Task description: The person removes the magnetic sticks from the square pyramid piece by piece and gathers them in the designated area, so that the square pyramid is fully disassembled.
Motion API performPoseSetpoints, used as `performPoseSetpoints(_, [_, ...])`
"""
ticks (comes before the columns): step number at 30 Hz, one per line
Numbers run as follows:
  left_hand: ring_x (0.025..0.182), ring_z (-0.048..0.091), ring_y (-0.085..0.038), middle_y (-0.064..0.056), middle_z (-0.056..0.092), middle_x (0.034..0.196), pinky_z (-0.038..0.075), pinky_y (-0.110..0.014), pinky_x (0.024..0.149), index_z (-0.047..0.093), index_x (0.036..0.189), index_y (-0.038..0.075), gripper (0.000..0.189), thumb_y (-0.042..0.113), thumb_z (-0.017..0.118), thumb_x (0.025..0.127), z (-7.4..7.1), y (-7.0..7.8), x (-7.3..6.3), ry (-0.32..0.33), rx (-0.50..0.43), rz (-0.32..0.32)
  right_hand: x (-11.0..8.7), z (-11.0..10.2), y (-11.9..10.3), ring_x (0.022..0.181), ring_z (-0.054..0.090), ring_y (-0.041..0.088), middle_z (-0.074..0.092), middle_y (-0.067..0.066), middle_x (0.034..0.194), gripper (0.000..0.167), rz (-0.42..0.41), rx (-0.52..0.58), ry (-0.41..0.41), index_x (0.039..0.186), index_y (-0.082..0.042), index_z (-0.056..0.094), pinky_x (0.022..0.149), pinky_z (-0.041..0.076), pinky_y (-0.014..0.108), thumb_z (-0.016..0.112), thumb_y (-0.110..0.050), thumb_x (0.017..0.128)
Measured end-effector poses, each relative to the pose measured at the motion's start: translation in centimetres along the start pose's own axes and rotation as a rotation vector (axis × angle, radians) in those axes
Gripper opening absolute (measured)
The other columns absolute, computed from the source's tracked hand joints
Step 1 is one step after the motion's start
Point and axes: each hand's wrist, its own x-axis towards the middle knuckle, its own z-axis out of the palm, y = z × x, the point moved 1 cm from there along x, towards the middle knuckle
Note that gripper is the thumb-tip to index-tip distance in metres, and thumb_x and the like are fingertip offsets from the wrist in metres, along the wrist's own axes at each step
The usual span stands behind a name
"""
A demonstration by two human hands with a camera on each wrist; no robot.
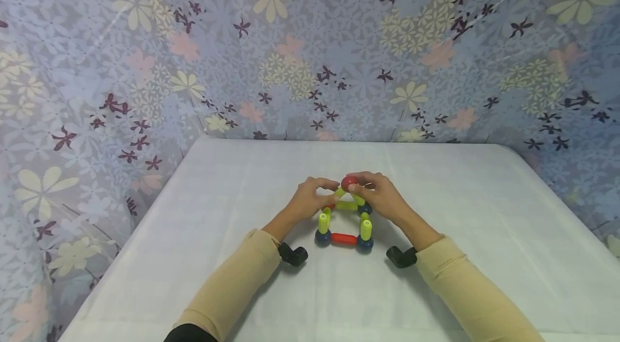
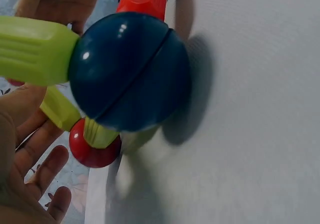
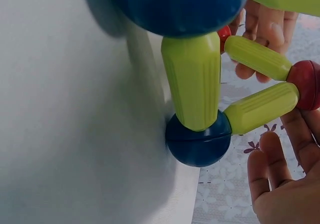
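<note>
A toy frame of yellow-green rods and balls stands between both hands. Its top red ball is pinched between the thumb and fingers of my right hand. Two slanting green rods meet at that ball. My left hand holds the left slanting rod near its lower end, close to the rear red ball. Its other fingers spread behind. In front, a red rod joins two blue balls, each bearing an upright green rod. A rear blue ball supports the right slanting rod.
A white cloth covers the table. Flowered fabric hangs behind and along the sides. Black wrist-worn devices jut out below both wrists, near the front of the toy frame.
</note>
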Motion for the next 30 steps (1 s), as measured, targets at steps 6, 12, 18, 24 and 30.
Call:
performPoseSetpoints(6, [0.111, 0.052, -0.018, 0.002, 0.067, 0.109, 0.041, -0.043, 0.097, 0.067, 0.115, 0.020, 0.032, 0.032, 0.068, 0.085, 0.3, 0.3, 0.0, 0.024, 0.039, -0.024, 0.2, 0.1, -0.2, 0.113, 0.055, 0.032, 0.061, 0.010, 0.127, 0.049, -0.038, -0.001, -0.023, 0.128, -0.013, 0.058, 0.090, 0.048, 0.046, 0.057, -0.044, 0.091])
performPoseSetpoints(12, [0.105, 0.053, -0.018, 0.002, 0.067, 0.102, 0.042, -0.039, 0.091, 0.070, 0.110, 0.018, 0.028, 0.031, 0.069, 0.085, 0.3, 0.5, -0.8, 0.061, 0.065, -0.019, 0.0, 0.3, -0.7, 0.115, 0.049, 0.028, 0.063, 0.008, 0.124, 0.046, -0.104, -0.032, -0.012, 0.127, -0.012, 0.059, 0.097, 0.041, 0.052, 0.062, -0.038, 0.089])
performPoseSetpoints(18, [0.104, 0.053, -0.019, 0.002, 0.071, 0.098, 0.038, -0.042, 0.095, 0.072, 0.105, 0.017, 0.025, 0.028, 0.071, 0.083, 0.4, 0.3, -1.1, 0.098, 0.066, 0.022, -0.3, 0.5, -1.3, 0.111, 0.046, 0.028, 0.063, 0.007, 0.119, 0.047, -0.105, -0.089, 0.009, 0.125, -0.012, 0.061, 0.094, 0.041, 0.054, 0.067, -0.036, 0.086])
performPoseSetpoints(24, [0.103, 0.055, -0.020, 0.001, 0.073, 0.098, 0.029, -0.048, 0.103, 0.071, 0.105, 0.015, 0.025, 0.028, 0.071, 0.083, 0.4, 0.5, -1.3, 0.114, 0.094, 0.068, -0.2, 0.6, -1.7, 0.110, 0.047, 0.030, 0.062, 0.006, 0.115, 0.044, -0.079, -0.151, 0.028, 0.122, -0.015, 0.063, 0.088, 0.043, 0.049, 0.068, -0.037, 0.084])
performPoseSetpoints(30, [0.103, 0.055, -0.019, 0.000, 0.073, 0.097, 0.030, -0.048, 0.102, 0.071, 0.104, 0.014, 0.025, 0.027, 0.071, 0.083, 0.5, 0.0, -1.5, 0.152, 0.061, 0.073, -0.2, 0.5, -1.9, 0.109, 0.048, 0.028, 0.063, 0.006, 0.113, 0.041, -0.068, -0.165, 0.047, 0.121, -0.016, 0.064, 0.089, 0.044, 0.049, 0.068, -0.037, 0.085])
